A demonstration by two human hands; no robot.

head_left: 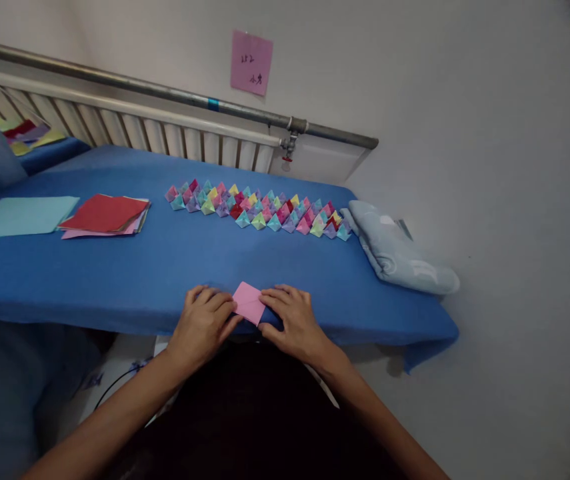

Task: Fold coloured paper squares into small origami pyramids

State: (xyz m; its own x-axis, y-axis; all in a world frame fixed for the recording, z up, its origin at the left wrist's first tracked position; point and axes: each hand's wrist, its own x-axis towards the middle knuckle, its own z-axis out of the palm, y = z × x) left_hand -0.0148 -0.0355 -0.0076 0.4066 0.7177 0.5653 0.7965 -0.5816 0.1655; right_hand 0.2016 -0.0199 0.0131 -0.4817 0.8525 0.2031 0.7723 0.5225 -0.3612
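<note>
A small folded piece of pink paper [249, 303] lies at the front edge of the blue-covered table, between my two hands. My left hand [205, 319] has its curled fingertips on the paper's left corner, thumb below. On the opposite side, my right hand [292, 319] holds the right edge, fingertips at the upper corner and thumb near the lower one. A crease line crosses the paper's face. Farther back stand rows of small folded paper shapes [275, 213] in pink, blue, yellow, green, purple and red.
Stacked red and pink sheets [102, 215] and light blue sheets [22, 217] lie at the left on the blue cloth [165, 267]. A folded pale blanket [399, 250] rests at the right end. Behind run a radiator [155, 133] and a metal pipe [165, 89]. A pink note [251, 63] hangs on the wall.
</note>
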